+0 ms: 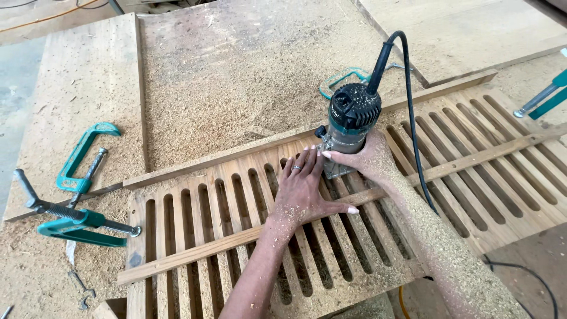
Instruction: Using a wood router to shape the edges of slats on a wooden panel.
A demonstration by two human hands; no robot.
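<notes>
Underneath everything, one broad wooden workbench [236, 65] is lying thick with pale sawdust. On it one long slatted wooden panel [195, 236] is stretching from lower left to upper right, its many narrow rounded slots cut in a row; the count is running beyond what can be told exactly, since arms are covering some. Two straight wooden strips are crossing it: one guide batten [189, 251] is lying over the slots' middle, and one edge rail [236, 153] is running along the far side.

Two forearms are reaching in, both dusted with fine shavings, the right far more heavily. The left hand [304, 189] is lying flat with fingers spread, pressed onto the slats just beside the tool, a ring on one finger. The right hand [366, 162] is wrapped closed around the body of one compact trim router [351, 121], teal and black, ribbed on top, standing upright on the panel near the edge rail. A single black cord [413, 118] is looping from its cap down past the right arm.

At left, two teal metal clamps [80, 195] are resting on the bench, one biting the panel's end. A third teal clamp [546, 97] is showing at the right edge, and a teal shape, half buried, is lying behind the router.
</notes>
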